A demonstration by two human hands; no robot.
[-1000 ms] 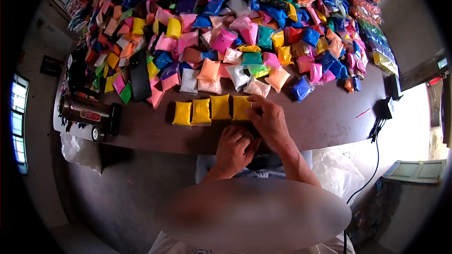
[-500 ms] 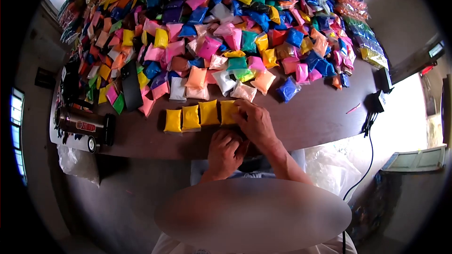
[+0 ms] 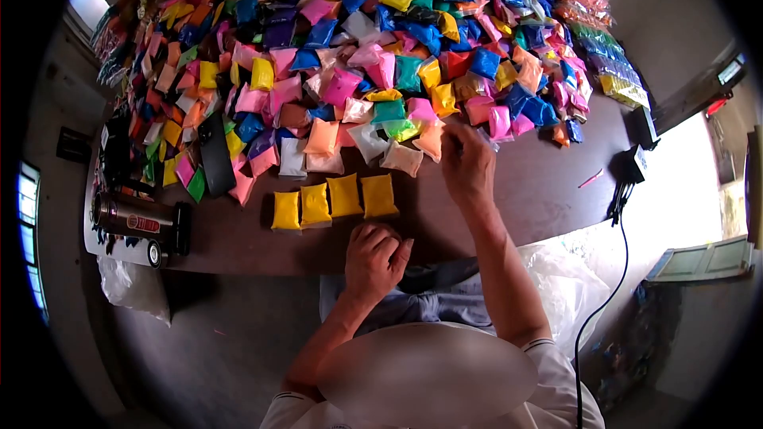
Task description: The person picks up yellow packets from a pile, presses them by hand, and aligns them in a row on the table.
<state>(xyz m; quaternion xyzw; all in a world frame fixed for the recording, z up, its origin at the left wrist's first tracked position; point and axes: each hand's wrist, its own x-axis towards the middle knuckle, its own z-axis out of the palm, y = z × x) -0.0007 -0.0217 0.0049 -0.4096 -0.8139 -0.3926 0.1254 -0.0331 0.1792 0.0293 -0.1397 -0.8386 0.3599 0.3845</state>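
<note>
A row of several yellow powder packets (image 3: 344, 195) lies on the dark brown table (image 3: 524, 199) near its front edge. My right hand (image 3: 467, 160) reaches past the row to the front edge of a big heap of coloured packets (image 3: 381, 56), its fingertips among peach and blue packets there. Whether it grips one is hidden by the hand. My left hand (image 3: 375, 258) rests at the table's front edge just below the yellow row, fingers curled, with nothing visible in it.
A steel flask (image 3: 135, 218) lies on its side at the left edge. A black flat device (image 3: 216, 155) sits on the heap's left part. A black adapter and cable (image 3: 632, 171) are at the right, and a clear plastic bag (image 3: 564, 286) is below.
My right hand has left the rightmost yellow packet and moved up and right to the heap's edge. The left hand stays near the table edge. The view shifted slightly.
</note>
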